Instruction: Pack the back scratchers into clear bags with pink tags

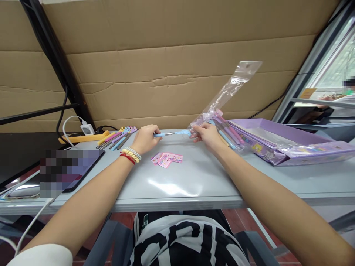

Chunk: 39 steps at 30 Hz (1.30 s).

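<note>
Both forearms reach toward twelve o'clock, wrists turned inward. The left hand point(146, 139) pinches the handle end of a blue utensil point(169, 133), its blurred head pointing to three o'clock, at the lower end of a clear plastic sleeve point(223, 96). The right hand point(207, 136) pinches that sleeve, which rises toward one o'clock. Loose forks point(118, 139) lie at the left hand's nine o'clock, pink slips point(165, 159) at five, their print too small to read. At the right hand's three o'clock, bagged utensils point(227, 132) lie beside a purple tray point(318, 160).
</note>
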Tool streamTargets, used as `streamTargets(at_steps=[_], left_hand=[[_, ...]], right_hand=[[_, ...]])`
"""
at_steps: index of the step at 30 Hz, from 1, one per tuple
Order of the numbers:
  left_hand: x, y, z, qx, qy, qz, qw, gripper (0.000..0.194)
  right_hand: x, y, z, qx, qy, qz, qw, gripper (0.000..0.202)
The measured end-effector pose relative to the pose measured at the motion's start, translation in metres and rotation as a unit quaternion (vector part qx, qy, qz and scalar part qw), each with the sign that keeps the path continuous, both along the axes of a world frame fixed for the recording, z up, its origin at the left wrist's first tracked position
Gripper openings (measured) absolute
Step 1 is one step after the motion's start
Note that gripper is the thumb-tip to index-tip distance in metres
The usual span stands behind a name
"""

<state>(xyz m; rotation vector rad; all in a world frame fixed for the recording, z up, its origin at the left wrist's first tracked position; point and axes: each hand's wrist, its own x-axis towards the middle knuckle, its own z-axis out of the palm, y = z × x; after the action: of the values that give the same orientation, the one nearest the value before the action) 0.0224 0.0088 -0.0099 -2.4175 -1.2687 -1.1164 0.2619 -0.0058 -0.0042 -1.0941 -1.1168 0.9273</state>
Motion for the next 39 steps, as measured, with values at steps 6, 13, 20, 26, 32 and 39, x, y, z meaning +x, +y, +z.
streamTargets(at_steps=[6, 13, 20, 26, 32, 39], left_hand=[[0.003, -0.003, 0.001, 0.037, -0.048, -0.001, 0.998, 0.013], [0.001, -0.003, 0.001, 0.074, -0.028, -0.005, 0.997, 0.011], [0.005, -0.008, -0.001, 0.136, 0.004, 0.023, 0.99, 0.011], [0.014, -0.014, 0.0, 0.166, 0.018, 0.048, 0.985, 0.013], [0.015, -0.015, -0.001, 0.162, 0.025, 0.041, 0.986, 0.014], [0.028, -0.023, -0.001, 0.122, 0.006, 0.014, 0.992, 0.007]], right_hand=[[0.002, -0.002, 0.005, 0.033, 0.143, 0.085, 0.985, 0.017], [0.0, -0.008, 0.005, 0.023, 0.182, 0.155, 0.971, 0.017], [-0.002, -0.013, 0.007, 0.014, 0.133, 0.181, 0.974, 0.017], [-0.003, -0.013, 0.006, -0.004, 0.125, 0.189, 0.974, 0.009], [-0.005, -0.017, 0.005, 0.004, 0.093, 0.21, 0.973, 0.016], [-0.008, -0.017, 0.001, -0.002, 0.091, 0.228, 0.969, 0.021]])
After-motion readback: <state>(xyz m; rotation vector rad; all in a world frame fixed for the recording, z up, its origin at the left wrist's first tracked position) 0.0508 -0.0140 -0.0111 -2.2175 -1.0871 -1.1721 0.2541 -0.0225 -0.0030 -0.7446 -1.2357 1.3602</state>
